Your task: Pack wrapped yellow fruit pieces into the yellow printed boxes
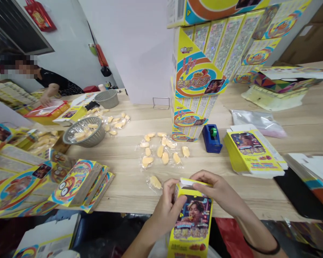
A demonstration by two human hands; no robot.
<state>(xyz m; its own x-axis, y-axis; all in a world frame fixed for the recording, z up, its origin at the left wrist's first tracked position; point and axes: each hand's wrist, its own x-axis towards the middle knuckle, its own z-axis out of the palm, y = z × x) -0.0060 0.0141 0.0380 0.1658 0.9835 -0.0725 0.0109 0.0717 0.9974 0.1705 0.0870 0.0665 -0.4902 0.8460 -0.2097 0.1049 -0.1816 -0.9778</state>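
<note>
A yellow printed box (192, 222) stands upright at the table's front edge, its top flap partly raised. My left hand (168, 208) grips its left side, the thumb on the front face. My right hand (218, 190) is closed on the top right edge, fingers at the white flap. Just beyond the box, a wrapped yellow piece (155, 182) lies on the table (129, 179). Several more wrapped pieces (165, 157) are spread farther back.
A tall stack of boxes (197, 79) rises behind, beside a blue tape dispenser (212, 139). Flat cartons (254, 150) lie right. A grey basket (84, 132) and box piles (75, 182) stand left. Another person (56, 82) works at the far left.
</note>
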